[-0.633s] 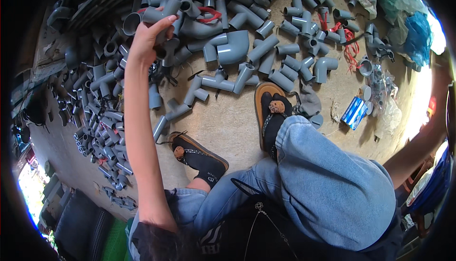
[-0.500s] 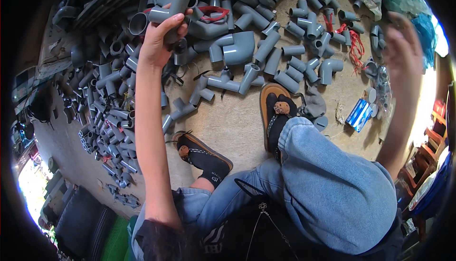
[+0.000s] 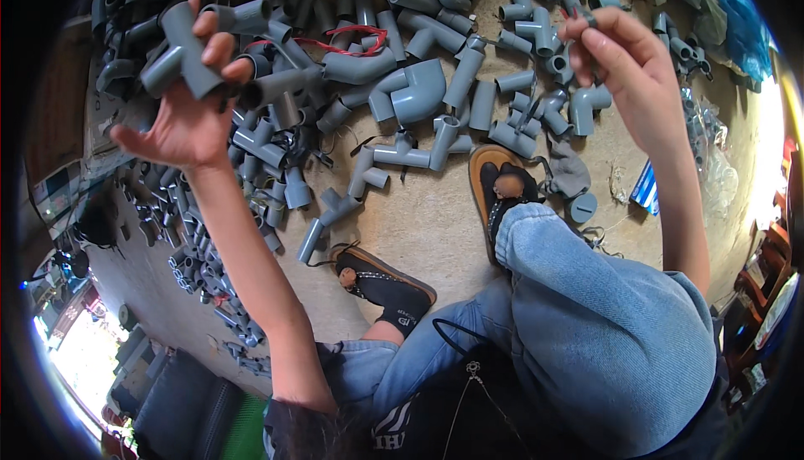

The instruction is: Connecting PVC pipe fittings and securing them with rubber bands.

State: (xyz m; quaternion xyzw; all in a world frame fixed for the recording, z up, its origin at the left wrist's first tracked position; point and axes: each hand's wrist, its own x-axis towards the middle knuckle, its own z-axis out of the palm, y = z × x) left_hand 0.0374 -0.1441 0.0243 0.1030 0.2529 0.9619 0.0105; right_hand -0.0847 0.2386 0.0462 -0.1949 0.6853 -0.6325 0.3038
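Observation:
My left hand (image 3: 197, 121) is raised over the heap at the upper left with its fingers spread and its thumb stretched out. A grey plastic pipe tee (image 3: 182, 49) is in front of its fingers, not gripped; whether it still touches the hand I cannot tell. Over the fittings at the upper right, my right hand (image 3: 628, 62) has thumb and fingers pinched together. Something small and greyish shows at those fingertips, too small to name. Below it lies a grey pipe elbow (image 3: 586, 108).
Many grey pipe fittings cover the floor, including a large elbow (image 3: 419, 91). Red string (image 3: 368, 41) lies among them. A grey cloth (image 3: 568, 171), a round grey cap (image 3: 581, 208) and a blue-and-white box (image 3: 646, 190) lie near my sandalled foot (image 3: 507, 192). Plastic bags (image 3: 744, 41) are at the far right.
My left hand has swung left and its fingers have opened from around the pipe tee. My right hand has come in from the right and closed to a pinch. The view has shifted slightly.

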